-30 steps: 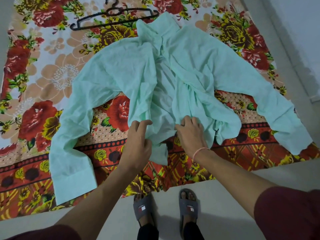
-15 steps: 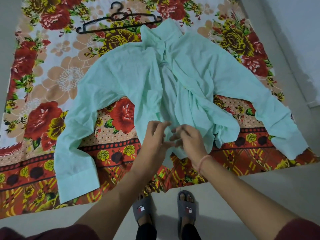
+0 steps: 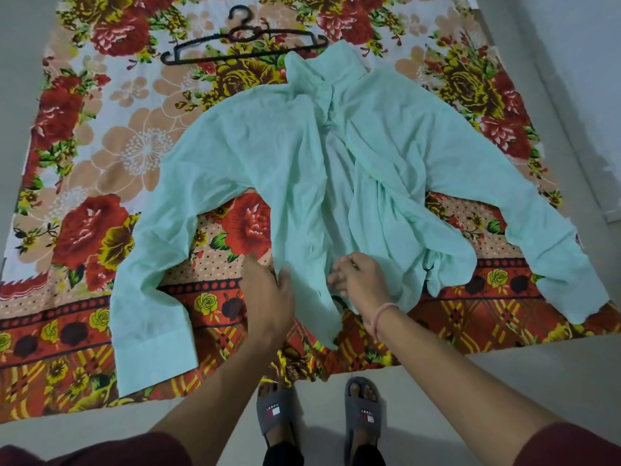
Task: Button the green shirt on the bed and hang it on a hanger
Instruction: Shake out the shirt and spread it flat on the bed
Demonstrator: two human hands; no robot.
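Observation:
The mint green shirt [image 3: 268, 156] lies front up on the flowered bed sheet [image 3: 100, 156], sleeves spread to both sides, its front open down the middle and rumpled on the right. A black hanger [image 3: 242, 40] lies flat beyond the collar, apart from the shirt. My left hand [image 3: 268, 297] pinches the outer edge of the left front panel near the hem, thumb on top of the cloth. A short way to the right, my right hand [image 3: 363, 284] has curled fingers on the right front panel's lower edge. No buttons can be made out.
The bed's near edge runs just in front of my feet in grey sandals [image 3: 275, 415] on the pale floor. A light wall [image 3: 571, 62] borders the bed on the right. The left cuff [image 3: 151, 351] lies near the bed edge.
My hands, which met at the hem's middle half a second ago, have drawn apart; the left one has slid to the left panel's outer edge. The left panel lies flatter.

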